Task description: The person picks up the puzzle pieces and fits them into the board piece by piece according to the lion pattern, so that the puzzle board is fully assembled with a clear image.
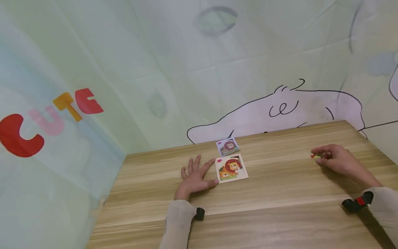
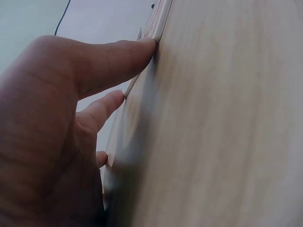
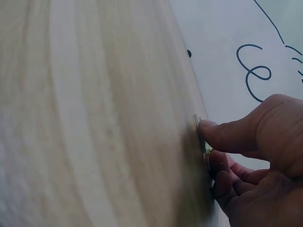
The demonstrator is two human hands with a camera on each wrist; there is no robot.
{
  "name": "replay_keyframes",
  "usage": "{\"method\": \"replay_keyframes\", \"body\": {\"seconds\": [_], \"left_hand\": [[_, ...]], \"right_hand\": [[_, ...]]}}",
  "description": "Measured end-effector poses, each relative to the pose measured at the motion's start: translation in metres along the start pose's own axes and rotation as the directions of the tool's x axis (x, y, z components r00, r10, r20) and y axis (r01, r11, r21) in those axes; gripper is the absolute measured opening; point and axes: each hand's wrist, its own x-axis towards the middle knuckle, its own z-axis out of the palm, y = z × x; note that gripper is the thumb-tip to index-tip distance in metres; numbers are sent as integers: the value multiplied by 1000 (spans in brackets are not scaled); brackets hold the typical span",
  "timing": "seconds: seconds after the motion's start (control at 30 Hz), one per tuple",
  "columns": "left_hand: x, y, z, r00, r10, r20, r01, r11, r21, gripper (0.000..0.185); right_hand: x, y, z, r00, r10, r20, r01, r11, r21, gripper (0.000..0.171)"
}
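Observation:
A square jigsaw puzzle board [image 1: 231, 168] with a lion and a second orange animal lies flat on the table. Its lower right part shows pale, bare board. My left hand [image 1: 195, 179] rests on the table with fingers spread, its thumb and index fingertip touching the board's left edge. Off to the right, my right hand [image 1: 337, 159] pinches a small red and yellow-green puzzle piece [image 1: 316, 156] between thumb and fingers. In the right wrist view that piece [image 3: 207, 150] appears edge-on, close to the tabletop, and the fingers partly hide it.
Just behind the board lies a smaller picture card [image 1: 228, 146] with the same lion scene. The wooden table [image 1: 280, 211] ends at a printed cloth backdrop [image 1: 174, 69]. Black wrist cameras sit on both sleeves.

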Motion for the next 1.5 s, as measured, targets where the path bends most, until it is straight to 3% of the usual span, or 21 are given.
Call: {"method": "replay_keyframes", "body": {"seconds": [0.57,0.77,1.23,1.5], "left_hand": [[-1,0,0,1000,-6,4,6,1000,1,82],[-1,-1,0,1000,-10,8,10,1000,1,81],[-2,0,-1,1000,-9,7,9,1000,-6,81],[-2,2,-1,1000,-1,8,1,1000,-9,81]], "right_hand": [[2,-3,4,999,-33,-9,32,999,-23,29],[0,-3,7,999,-15,-42,17,999,30,30],[-4,-13,10,976,-106,-190,113,993,24,18],[-3,-28,13,977,-117,-180,128,990,54,21]]}}
